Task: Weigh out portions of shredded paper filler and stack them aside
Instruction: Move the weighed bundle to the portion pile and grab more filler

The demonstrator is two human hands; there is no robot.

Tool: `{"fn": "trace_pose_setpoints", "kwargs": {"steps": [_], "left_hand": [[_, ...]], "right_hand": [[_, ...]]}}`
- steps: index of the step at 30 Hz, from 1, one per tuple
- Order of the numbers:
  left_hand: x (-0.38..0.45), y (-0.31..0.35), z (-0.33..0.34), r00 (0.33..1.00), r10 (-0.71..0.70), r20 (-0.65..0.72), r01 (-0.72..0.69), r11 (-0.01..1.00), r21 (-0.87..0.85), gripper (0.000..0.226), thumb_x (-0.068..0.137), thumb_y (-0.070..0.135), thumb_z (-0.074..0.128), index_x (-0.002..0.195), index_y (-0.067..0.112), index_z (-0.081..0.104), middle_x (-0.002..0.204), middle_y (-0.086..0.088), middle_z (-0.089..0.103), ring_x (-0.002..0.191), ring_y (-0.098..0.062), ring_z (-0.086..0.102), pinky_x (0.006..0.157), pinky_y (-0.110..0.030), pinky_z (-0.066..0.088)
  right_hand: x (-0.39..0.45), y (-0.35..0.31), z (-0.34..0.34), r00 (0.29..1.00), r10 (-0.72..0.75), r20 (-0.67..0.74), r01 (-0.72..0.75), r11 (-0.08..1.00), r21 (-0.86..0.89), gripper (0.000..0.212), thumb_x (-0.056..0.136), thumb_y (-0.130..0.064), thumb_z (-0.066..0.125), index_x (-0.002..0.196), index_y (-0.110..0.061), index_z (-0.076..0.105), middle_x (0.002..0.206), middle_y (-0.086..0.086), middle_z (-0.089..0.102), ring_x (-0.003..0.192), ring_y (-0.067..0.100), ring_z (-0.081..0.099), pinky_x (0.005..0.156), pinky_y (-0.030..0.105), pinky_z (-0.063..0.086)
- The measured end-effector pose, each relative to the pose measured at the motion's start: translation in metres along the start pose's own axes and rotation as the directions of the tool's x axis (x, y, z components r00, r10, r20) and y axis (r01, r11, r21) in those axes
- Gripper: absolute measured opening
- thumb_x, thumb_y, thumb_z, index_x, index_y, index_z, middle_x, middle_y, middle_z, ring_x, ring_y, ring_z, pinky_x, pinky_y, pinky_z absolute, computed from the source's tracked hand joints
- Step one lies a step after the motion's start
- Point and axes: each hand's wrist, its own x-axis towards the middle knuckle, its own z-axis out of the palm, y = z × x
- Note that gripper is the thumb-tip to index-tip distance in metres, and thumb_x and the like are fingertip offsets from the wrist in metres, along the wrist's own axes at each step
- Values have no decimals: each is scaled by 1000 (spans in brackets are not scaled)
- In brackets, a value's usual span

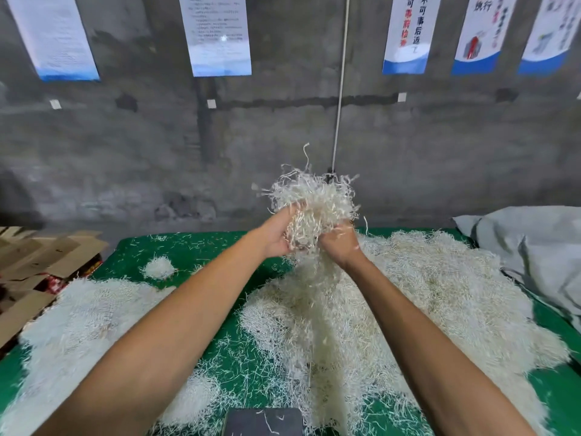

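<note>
Two bare forearms reach from the bottom corners of the view, no sleeves showing anywhere along them. The left hand (276, 236) and right hand (341, 245) wear no gloves, rings or watch, and both wrists are uncovered. The arms look lean, the left one appearing broader near the lower edge.

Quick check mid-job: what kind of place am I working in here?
Probably a small packing workshop: bare concrete wall hung with printed notice posters, a green-covered table heaped with shredded paper filler, and flattened cardboard boxes stacked at the left.
</note>
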Motion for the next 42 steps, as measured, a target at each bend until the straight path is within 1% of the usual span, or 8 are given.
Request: {"fn": "trace_pose_setpoints", "kwargs": {"steps": [5, 12, 15, 20, 23, 29, 33, 42], "left_hand": [[6, 29, 8, 880, 270, -390, -213, 960, 184, 94, 87, 33, 75, 158, 14, 16, 158, -10, 32, 140, -32, 38, 109, -43, 36], [7, 27, 14, 901, 238, -363, -213, 971, 106, 101, 85, 42, 77, 158, 13, 12, 162, -9, 27, 144, -32, 33, 114, -48, 31], [5, 4, 0, 939, 136, -315, -95, 985, 141, 104, 87, 45, 76, 159, 13, 8, 164, -11, 23, 147, -32, 30, 118, -48, 28], [-11, -38, -26, 913, 150, -379, -17, 944, 330, 93, 96, 28, 65, 161, 13, 0, 168, -10, 9, 153, -33, 16, 124, -51, 19], [-25, -57, -45, 939, -18, -343, 54, 994, 95, 82, 98, 25, 61, 161, 17, 9, 166, -15, 17, 149, -38, 27, 119, -59, 28], [-86, -93, -75, 985, -49, -167, -12, 938, -345, 89, 82, 47, 69, 156, 19, 29, 159, -15, 30, 144, -36, 32, 116, -56, 30], [-105, -125, -84, 979, -133, -151, 46, 879, -474, 83, 87, 64, 66, 145, 7, 49, 135, -21, 59, 119, -37, 61, 98, -53, 51], [-139, -196, -137, 819, -320, -477, 149, 920, -362, 50, 110, 26, 37, 154, 3, 32, 137, -15, 46, 108, -24, 46, 115, -44, 36]], "right_hand": [[-24, 52, 27, 1000, -11, 16, 10, 998, 67, 84, 94, -36, 74, 157, -5, 28, 151, 15, 47, 125, 26, 55, 101, 31, 46], [-17, 55, 43, 943, 300, 140, -320, 713, 624, 40, 113, -19, 34, 149, -4, 43, 141, 24, 57, 116, 39, 63, 97, 44, 56], [-20, 29, 31, 898, 330, 291, -429, 804, 411, 50, 115, -28, 19, 159, -7, 27, 165, 13, 30, 149, 35, 36, 120, 48, 32], [-18, -1, 41, 924, 360, 127, -351, 671, 653, 56, 114, -18, 32, 69, -4, 63, 63, 9, 64, 36, 10, 57, 43, 19, 47], [-39, -22, 64, 996, 59, -64, -24, 896, 444, 4, 103, -7, 58, 103, -5, 62, 76, 1, 54, 60, 14, 51, 51, 19, 45], [-90, 11, 91, 980, -171, -105, 177, 983, 55, 67, 99, -3, 62, 158, 0, 28, 150, 12, 46, 138, 25, 48, 119, 24, 34], [-120, 23, 121, 883, -344, 318, 386, 920, -75, 30, 98, -28, 67, 126, -23, 62, 127, -9, 60, 113, 16, 63, 101, 38, 51], [-152, 106, 155, 964, -65, 257, 48, 996, 74, 26, 109, -36, 49, 119, -19, 66, 111, -3, 68, 96, 11, 70, 87, 36, 57]]}}
